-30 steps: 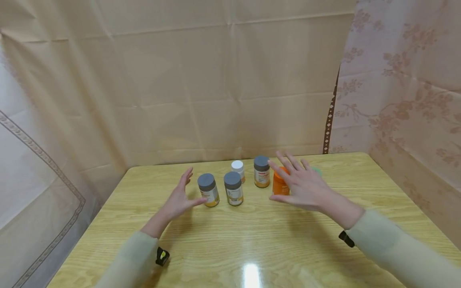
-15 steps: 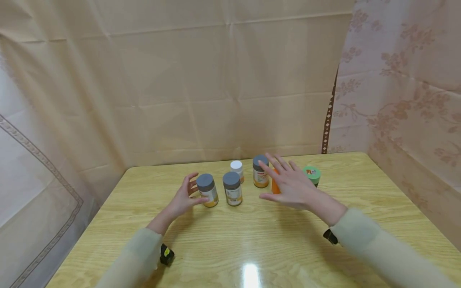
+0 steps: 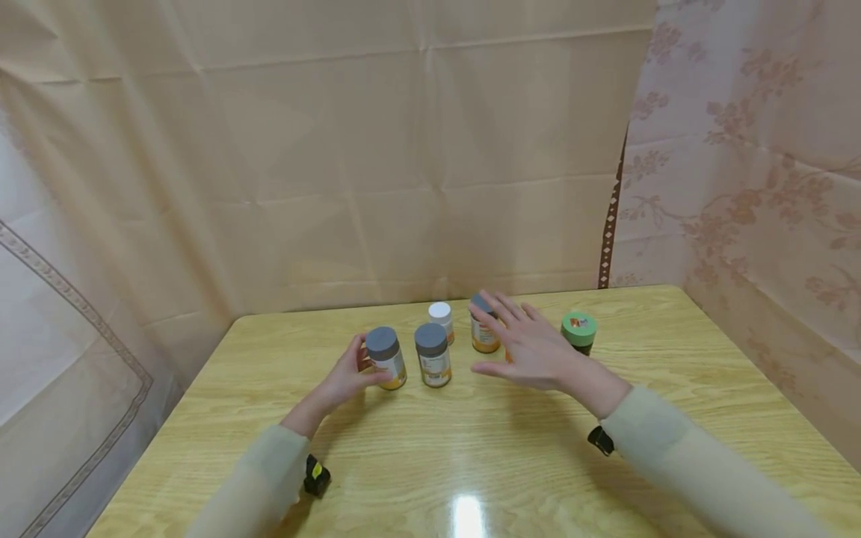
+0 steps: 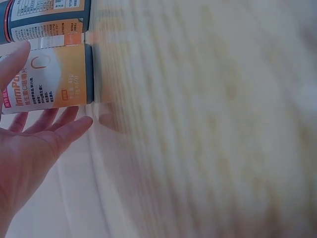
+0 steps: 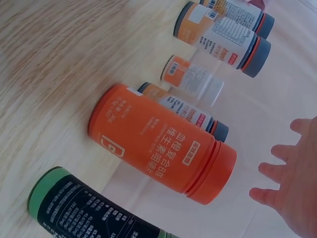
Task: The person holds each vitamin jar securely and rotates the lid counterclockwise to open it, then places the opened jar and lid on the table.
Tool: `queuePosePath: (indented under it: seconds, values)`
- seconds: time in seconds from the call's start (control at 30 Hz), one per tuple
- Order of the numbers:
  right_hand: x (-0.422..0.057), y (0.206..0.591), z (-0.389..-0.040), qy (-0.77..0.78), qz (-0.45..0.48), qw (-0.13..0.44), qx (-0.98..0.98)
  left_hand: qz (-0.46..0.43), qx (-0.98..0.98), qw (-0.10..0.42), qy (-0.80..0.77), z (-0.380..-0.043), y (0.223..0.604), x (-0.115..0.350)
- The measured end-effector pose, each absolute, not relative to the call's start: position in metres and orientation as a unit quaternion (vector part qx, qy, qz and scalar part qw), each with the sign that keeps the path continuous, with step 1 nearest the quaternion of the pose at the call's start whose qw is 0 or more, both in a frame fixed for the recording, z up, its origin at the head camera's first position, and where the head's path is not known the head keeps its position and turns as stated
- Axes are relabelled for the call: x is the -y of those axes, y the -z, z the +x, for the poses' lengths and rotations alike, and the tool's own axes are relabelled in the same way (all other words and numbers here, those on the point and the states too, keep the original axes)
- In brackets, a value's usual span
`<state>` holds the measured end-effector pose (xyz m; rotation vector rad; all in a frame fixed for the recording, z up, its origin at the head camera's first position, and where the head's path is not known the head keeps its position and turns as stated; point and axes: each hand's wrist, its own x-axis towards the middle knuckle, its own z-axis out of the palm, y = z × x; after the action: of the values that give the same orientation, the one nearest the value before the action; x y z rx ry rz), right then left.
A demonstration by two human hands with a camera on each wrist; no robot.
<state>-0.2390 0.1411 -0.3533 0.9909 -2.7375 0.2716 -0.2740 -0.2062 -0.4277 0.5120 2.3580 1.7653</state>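
My left hand (image 3: 346, 381) is round a grey-capped pill bottle (image 3: 388, 364), the leftmost on the table. Its thumb lies across the front of the white and orange label (image 4: 52, 77), and the other fingers reach behind. Just right of it stands a second grey-capped bottle (image 3: 433, 359). My right hand (image 3: 534, 351) is spread, with nothing held, fingers pointing up and left. In the head view it overlaps an orange bottle (image 5: 158, 141) and part of a third grey-capped bottle (image 3: 485, 340). The right wrist view shows its fingertips apart from the orange bottle's lid.
A small white-capped bottle (image 3: 441, 317) stands behind the second grey-capped one. To the right, beyond my right hand, is a dark bottle with a green lid (image 3: 579, 327). A beige cloth (image 3: 323, 187) hangs at the wooden table's (image 3: 403, 463) back edge.
My left hand has moved right and closed in round the leftmost bottle. My right hand has moved left, still spread, uncovering the green-lidded bottle. The bottles stand where they were.
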Motion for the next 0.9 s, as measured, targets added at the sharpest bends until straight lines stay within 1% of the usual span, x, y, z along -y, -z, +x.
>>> queuePosePath:
  seconds: [0.37, 0.7, 0.9]
  values:
    - [-0.135, 0.346, -0.247, -0.106, 0.366, 0.106, 0.918, 0.182, -0.790, 0.081, -0.580, -0.275, 0.429, 0.206]
    - [-0.130, 0.334, -0.262, -0.111, 0.378, 0.109, 0.913, 0.165, -0.805, 0.090, -0.563, -0.272, 0.426, 0.206]
    - [-0.127, 0.328, -0.267, -0.134, 0.378, 0.090, 0.911, 0.176, -0.814, 0.090, -0.546, -0.269, 0.426, 0.209]
